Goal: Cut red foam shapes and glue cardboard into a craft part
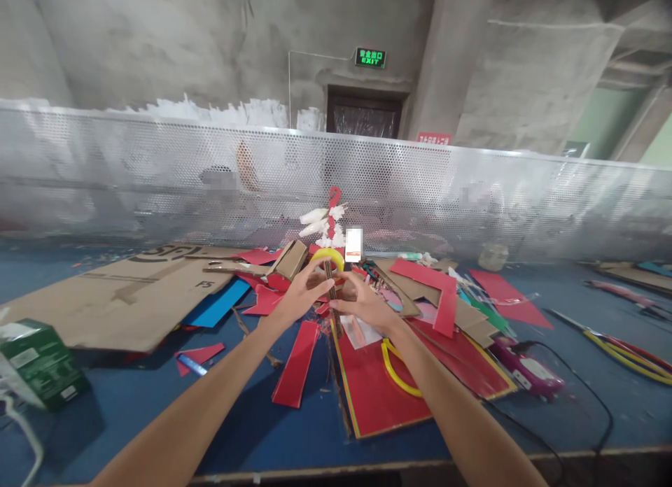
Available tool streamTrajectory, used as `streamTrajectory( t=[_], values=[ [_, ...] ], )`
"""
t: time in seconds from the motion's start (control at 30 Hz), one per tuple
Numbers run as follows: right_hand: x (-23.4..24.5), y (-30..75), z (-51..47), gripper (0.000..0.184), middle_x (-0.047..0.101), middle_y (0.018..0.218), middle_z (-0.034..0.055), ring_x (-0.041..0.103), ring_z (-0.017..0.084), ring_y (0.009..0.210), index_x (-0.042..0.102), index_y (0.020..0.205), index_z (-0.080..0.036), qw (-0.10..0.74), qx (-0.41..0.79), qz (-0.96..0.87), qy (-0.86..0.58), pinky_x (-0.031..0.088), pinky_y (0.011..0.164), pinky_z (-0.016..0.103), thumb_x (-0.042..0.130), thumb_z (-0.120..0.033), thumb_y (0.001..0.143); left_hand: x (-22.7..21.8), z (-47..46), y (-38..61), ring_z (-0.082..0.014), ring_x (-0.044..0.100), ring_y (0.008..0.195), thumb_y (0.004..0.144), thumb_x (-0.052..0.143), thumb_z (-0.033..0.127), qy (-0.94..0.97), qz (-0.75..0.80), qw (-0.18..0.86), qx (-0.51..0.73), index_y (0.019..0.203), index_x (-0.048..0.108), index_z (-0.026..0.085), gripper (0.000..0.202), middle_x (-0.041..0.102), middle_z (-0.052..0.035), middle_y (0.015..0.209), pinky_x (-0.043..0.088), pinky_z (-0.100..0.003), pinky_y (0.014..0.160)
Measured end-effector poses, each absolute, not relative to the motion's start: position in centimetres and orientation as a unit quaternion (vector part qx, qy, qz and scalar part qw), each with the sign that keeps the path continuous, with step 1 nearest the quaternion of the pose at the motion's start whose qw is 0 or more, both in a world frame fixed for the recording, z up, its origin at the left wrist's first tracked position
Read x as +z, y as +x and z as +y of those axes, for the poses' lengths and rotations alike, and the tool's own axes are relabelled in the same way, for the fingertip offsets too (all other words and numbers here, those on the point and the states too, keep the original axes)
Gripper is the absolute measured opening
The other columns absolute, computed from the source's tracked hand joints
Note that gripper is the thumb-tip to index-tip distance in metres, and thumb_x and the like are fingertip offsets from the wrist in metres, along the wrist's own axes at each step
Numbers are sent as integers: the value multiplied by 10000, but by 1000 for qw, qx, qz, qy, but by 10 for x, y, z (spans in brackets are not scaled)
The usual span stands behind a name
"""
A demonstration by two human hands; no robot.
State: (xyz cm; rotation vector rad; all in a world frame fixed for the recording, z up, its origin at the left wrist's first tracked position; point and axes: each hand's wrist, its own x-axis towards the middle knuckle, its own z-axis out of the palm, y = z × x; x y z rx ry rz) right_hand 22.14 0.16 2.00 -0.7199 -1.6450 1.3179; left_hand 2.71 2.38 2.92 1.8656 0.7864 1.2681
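Note:
Both my arms reach out over a blue table [131, 403]. My left hand [300, 291] and my right hand [362, 301] meet in the middle, fingers closed on a thin upright cardboard strip [330, 280]. A yellow tape roll [326, 257] sits just behind the strip's top. Under the hands lie red paper pieces [297, 361] and a large red sheet [378, 389] with a yellow curved strip [393, 368] on it. Behind stands a small red and white paper craft [328, 221].
A big flat cardboard sheet [115, 298] lies at the left, a green box [39, 361] at the far left. A purple glue gun [525, 364] with black cable lies at the right, yellow strips [630, 354] beyond. A perforated metal screen [157, 172] bounds the table's back.

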Motion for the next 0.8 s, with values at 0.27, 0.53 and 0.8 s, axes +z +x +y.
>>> streamTrajectory(
  t=[0.27,0.53,0.8],
  values=[
    [20,221,-1,645,686,917,5,696,177,883,527,1301,-248,437,551,-645,-300,591,795,338,856,-322,751,30,24,27,-230,674,952,850,694,471,718,321,355,505,1365,569,219,587,690,-62,1035,587,-362,825],
    [20,219,-2,642,722,940,14,726,189,885,527,1348,-244,456,517,-662,-294,587,847,373,826,-308,783,29,25,27,-236,687,945,856,691,472,712,321,354,514,1362,560,218,581,698,-81,1083,590,-352,798],
    [19,221,-2,764,725,997,34,714,198,935,485,1452,-273,428,540,-664,-290,594,882,410,836,-299,774,26,28,27,-231,698,915,844,701,481,682,322,386,531,1343,577,219,576,685,-71,1045,610,-362,768]
  ],
)
